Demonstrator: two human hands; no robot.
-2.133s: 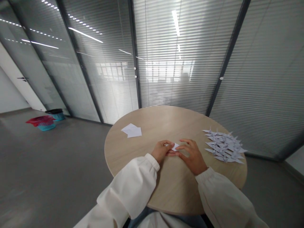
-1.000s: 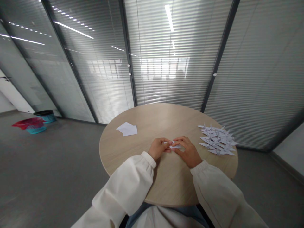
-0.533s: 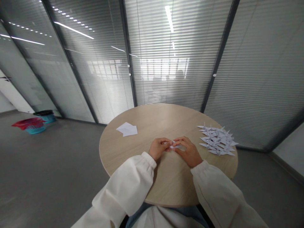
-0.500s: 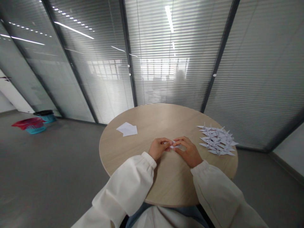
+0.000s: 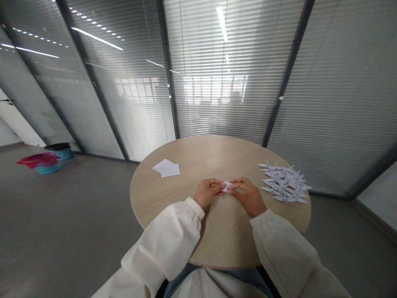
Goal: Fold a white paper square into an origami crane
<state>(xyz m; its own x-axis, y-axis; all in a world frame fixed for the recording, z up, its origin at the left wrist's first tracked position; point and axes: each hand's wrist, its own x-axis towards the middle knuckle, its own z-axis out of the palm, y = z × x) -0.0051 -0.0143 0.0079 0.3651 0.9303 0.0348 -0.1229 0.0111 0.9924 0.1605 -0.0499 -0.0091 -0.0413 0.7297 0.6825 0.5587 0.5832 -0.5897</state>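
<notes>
Although the head view takes in a whole glass-walled room, the work sits in one small spot between the left hand (image 5: 206, 193) and the right hand (image 5: 248, 198), which are held close together above a round, pale wood-grain counter (image 5: 223, 236). Neither hand is spread: the fingers of both curl inward and meet on a small folded piece of white paper (image 5: 227, 186), pinching it between them (how firmly cannot be told from here). The paper lies at the middle of the gap between the hands, mostly hidden by the fingers, and seems to be held just over the counter. At this size, paper is best worked with the fingertips, lining up the edges before pressing each crease flat.

Beyond the left hand lie loose white paper sheets (image 5: 166, 168), well apart from it. Just beyond the right hand, a heap of white folded paper cranes (image 5: 282, 185) spreads across the counter without touching that hand. Cream gathered sleeves (image 5: 161, 244) cover both forearms. Far to the left of the hands, a teal basket with a red plastic liner (image 5: 46, 163) stands on the grey floor, in front of a glass partition with slatted blinds (image 5: 217, 82).
</notes>
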